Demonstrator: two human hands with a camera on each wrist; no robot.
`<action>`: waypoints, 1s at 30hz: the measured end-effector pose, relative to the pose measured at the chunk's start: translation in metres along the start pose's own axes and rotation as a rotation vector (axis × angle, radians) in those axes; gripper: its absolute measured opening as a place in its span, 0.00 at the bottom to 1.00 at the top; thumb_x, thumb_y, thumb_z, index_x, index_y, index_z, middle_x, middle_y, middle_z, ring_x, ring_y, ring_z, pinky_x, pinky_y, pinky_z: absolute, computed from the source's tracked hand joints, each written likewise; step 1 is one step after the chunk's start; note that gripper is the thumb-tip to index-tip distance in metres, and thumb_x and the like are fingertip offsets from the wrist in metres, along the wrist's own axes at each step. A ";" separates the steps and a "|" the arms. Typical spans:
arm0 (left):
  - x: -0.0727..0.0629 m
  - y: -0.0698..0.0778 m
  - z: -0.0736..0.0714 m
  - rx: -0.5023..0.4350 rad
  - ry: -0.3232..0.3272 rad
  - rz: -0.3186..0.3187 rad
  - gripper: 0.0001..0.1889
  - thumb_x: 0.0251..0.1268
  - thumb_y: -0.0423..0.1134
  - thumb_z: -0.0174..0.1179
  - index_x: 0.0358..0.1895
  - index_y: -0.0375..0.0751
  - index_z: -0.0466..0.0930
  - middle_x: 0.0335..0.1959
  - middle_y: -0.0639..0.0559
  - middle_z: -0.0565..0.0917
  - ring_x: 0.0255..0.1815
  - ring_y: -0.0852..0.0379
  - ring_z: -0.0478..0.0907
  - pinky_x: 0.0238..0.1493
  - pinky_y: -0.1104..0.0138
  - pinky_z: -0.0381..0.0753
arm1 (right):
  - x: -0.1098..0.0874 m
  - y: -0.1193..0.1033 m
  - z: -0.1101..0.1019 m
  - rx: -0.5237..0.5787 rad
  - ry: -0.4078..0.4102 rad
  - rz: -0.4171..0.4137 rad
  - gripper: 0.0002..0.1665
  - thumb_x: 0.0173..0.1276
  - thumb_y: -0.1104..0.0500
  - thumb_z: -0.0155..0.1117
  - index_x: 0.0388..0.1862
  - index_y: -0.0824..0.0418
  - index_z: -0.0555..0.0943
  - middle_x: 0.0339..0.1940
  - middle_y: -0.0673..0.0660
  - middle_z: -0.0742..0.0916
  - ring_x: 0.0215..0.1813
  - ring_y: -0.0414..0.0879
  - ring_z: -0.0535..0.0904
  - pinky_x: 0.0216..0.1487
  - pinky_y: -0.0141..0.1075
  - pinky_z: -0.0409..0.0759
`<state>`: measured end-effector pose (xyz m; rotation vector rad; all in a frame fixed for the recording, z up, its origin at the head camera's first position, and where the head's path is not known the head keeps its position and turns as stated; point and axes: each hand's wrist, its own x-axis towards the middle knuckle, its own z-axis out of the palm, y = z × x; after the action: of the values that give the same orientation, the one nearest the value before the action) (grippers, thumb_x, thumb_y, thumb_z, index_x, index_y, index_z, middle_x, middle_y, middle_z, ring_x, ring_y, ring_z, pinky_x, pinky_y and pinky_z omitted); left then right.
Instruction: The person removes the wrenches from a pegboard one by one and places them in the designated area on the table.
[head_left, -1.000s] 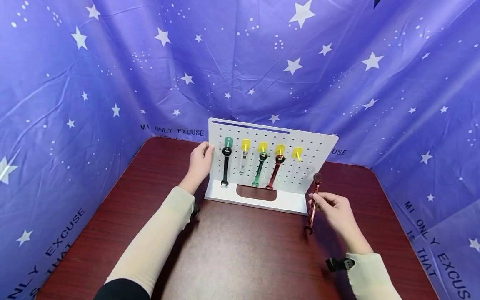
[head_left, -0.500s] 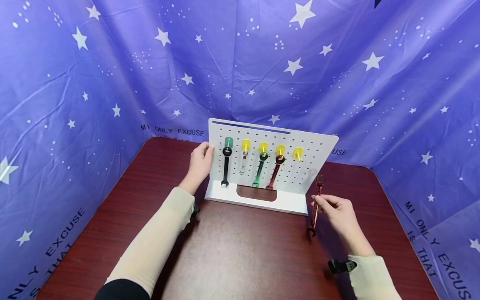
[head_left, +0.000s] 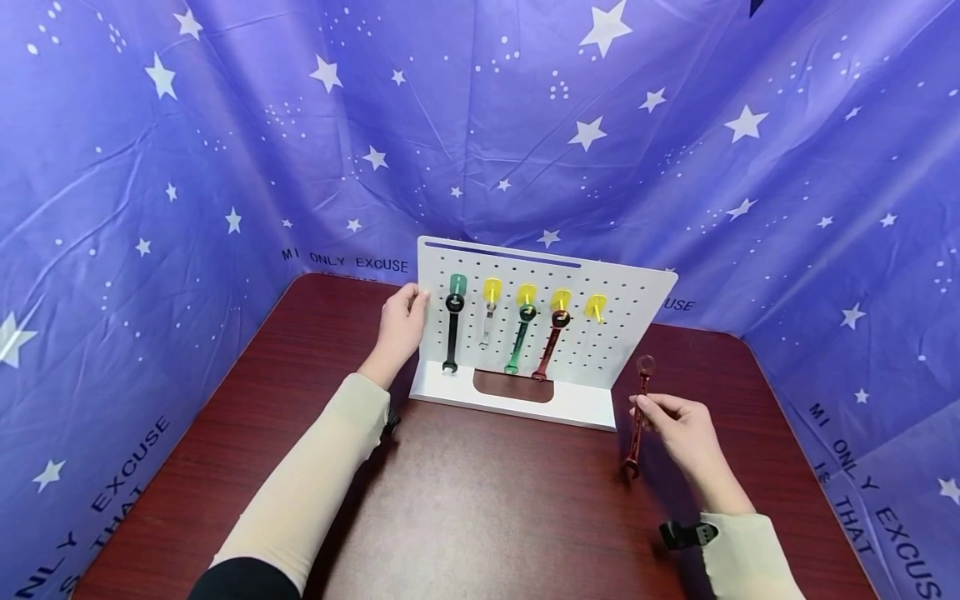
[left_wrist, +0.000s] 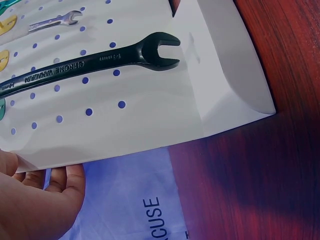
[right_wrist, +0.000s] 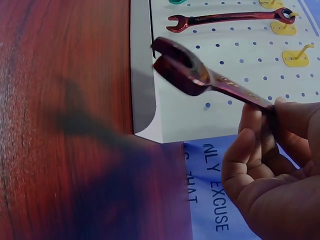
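My left hand grips the left edge of a white pegboard stand; in the left wrist view its fingers curl behind the board. To the right of the board my right hand pinches a red combination wrench by the shank, ring end up and open end down. The right wrist view has that wrench's open jaw large and close. On the board hang a black wrench, a small silver wrench, a green wrench and another red wrench.
A bare yellow hook sits at the right end of the row. The stand rests on a dark red wood-grain table. Blue star-patterned cloth hangs around the table's back and sides.
My right hand has drifted slightly right and toward me with the red wrench, whose ring end has turned so its opening shows. The left hand and the pegboard have stayed put.
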<state>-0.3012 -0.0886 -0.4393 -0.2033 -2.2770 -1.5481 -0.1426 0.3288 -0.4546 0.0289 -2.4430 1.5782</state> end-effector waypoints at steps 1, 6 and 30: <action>0.000 0.000 0.000 -0.002 0.000 0.002 0.11 0.80 0.38 0.54 0.38 0.34 0.78 0.22 0.47 0.72 0.27 0.51 0.69 0.30 0.62 0.68 | 0.000 0.000 0.000 0.001 0.002 0.007 0.15 0.75 0.64 0.64 0.47 0.79 0.84 0.32 0.58 0.89 0.29 0.34 0.79 0.33 0.29 0.80; 0.000 0.001 0.000 -0.012 0.005 0.006 0.11 0.80 0.37 0.54 0.37 0.34 0.78 0.21 0.47 0.72 0.26 0.51 0.69 0.30 0.62 0.68 | 0.000 0.004 -0.002 -0.035 0.004 0.041 0.15 0.74 0.63 0.66 0.47 0.78 0.85 0.29 0.56 0.88 0.29 0.35 0.79 0.33 0.29 0.81; 0.001 -0.003 0.002 -0.007 -0.003 -0.013 0.11 0.80 0.39 0.54 0.38 0.35 0.78 0.24 0.46 0.74 0.28 0.51 0.70 0.31 0.61 0.70 | -0.004 0.023 -0.010 -0.170 -0.055 0.137 0.15 0.72 0.62 0.68 0.44 0.77 0.85 0.28 0.61 0.87 0.28 0.41 0.83 0.33 0.32 0.83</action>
<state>-0.3033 -0.0882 -0.4417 -0.1934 -2.2794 -1.5640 -0.1404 0.3466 -0.4722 -0.1287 -2.6651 1.4332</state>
